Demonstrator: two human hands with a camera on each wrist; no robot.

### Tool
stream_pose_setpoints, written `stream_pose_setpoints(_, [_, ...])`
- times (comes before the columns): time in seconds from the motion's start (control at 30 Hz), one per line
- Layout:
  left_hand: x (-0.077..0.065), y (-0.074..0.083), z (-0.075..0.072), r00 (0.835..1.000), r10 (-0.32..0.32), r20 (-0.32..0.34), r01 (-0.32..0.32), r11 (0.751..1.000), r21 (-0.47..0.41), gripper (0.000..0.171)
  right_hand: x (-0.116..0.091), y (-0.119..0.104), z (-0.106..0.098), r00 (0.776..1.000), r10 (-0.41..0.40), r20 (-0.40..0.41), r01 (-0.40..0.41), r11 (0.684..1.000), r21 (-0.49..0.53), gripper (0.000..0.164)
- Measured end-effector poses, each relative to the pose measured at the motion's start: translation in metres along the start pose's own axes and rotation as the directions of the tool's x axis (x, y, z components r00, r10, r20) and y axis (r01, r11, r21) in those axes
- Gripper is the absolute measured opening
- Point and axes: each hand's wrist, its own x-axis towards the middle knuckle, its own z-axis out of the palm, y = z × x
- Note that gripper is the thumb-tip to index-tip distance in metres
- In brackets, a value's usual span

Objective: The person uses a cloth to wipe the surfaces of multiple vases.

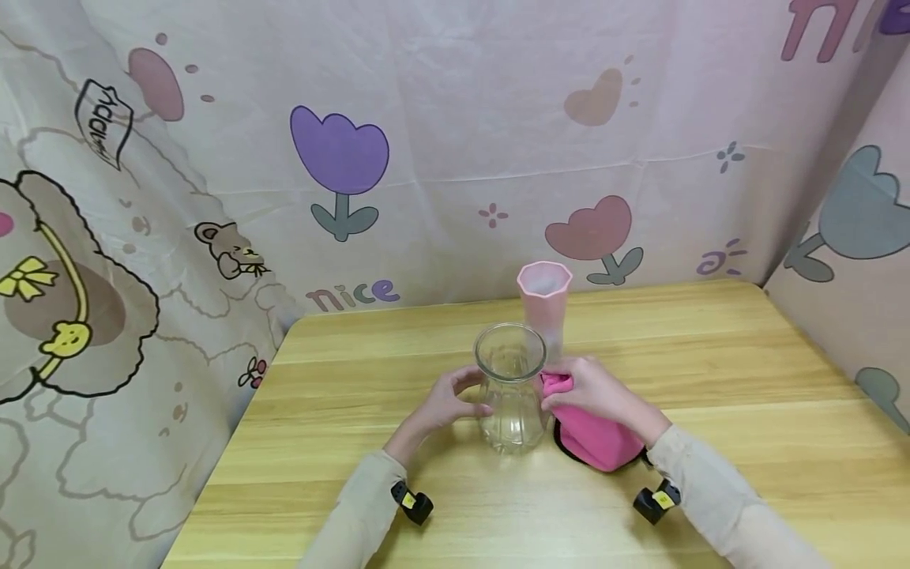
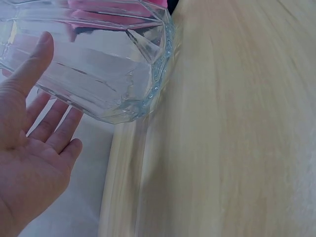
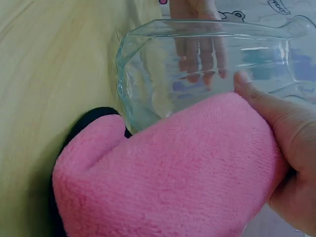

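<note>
A clear glass vase (image 1: 513, 403) with a ribbed body and wide rim stands upright in front of me. At its left side is my left hand (image 1: 451, 397), thumb nearer me and the loosely extended fingers (image 2: 63, 129) on the far side. Whether the fingertips press the glass I cannot tell. My right hand (image 1: 592, 389) grips a bunched pink plush cloth (image 1: 600, 437) with black edging, close against the vase's right side. The cloth's lower part hangs down to the table. In the right wrist view, the right thumb (image 3: 254, 91) lies over the top of the cloth.
A tall pink faceted vase (image 1: 544, 304) stands just behind the glass one. The wooden table (image 1: 341, 356) meets a patterned fabric backdrop (image 1: 441, 142) at the back and sides. Small black cameras (image 1: 414, 503) are strapped to both wrists.
</note>
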Motion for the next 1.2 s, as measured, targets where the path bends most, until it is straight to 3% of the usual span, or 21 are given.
stream_pose_setpoints(0.17, [0.0, -0.001, -0.001, 1.0, -0.001, 0.001, 0.001, 1.0, 0.004, 0.061, 0.0, -0.004, -0.005, 0.999, 0.031, -0.037, -0.027, 0.995, 0.091, 0.044])
stream_pose_setpoints(0.23, [-0.001, 0.0, -0.001, 1.0, -0.002, -0.003, 0.002, 1.0, 0.01, 0.062, 0.0, -0.006, -0.004, 0.999, 0.023, -0.042, -0.02, 0.997, 0.079, 0.044])
stream_pose_setpoints(0.57, [0.0, 0.002, -0.001, 1.0, 0.004, 0.005, -0.004, 1.0, 0.018, 0.061, -0.004, 0.003, 0.011, 0.993, 0.076, 0.094, -0.074, 0.997, -0.029, 0.026])
stream_pose_setpoints(0.73, [-0.001, 0.002, 0.0, 1.0, 0.003, 0.012, -0.004, 1.0, 0.027, 0.061, -0.004, 0.007, 0.008, 0.988, 0.084, 0.13, -0.086, 0.996, 0.012, 0.025])
stream_pose_setpoints(0.83, [0.0, 0.001, 0.0, 1.0, 0.002, 0.011, -0.002, 1.0, 0.029, 0.061, -0.003, 0.002, -0.006, 0.992, 0.106, 0.062, -0.111, 0.99, 0.09, 0.04])
stream_pose_setpoints(0.93, [0.0, 0.0, -0.001, 1.0, -0.001, 0.009, 0.001, 1.0, 0.028, 0.062, -0.001, -0.011, -0.024, 0.985, 0.152, -0.083, -0.133, 0.972, 0.194, 0.05])
stream_pose_setpoints(1.07, [0.001, -0.001, -0.001, 1.0, -0.002, 0.01, 0.002, 1.0, 0.01, 0.061, 0.002, -0.026, -0.036, 0.943, 0.14, -0.301, -0.051, 0.958, 0.283, 0.051])
stream_pose_setpoints(1.2, [0.002, -0.002, -0.001, 1.0, -0.001, 0.008, 0.001, 1.0, -0.015, 0.061, 0.007, -0.03, -0.029, 0.91, 0.085, -0.405, 0.055, 0.946, 0.321, 0.049])
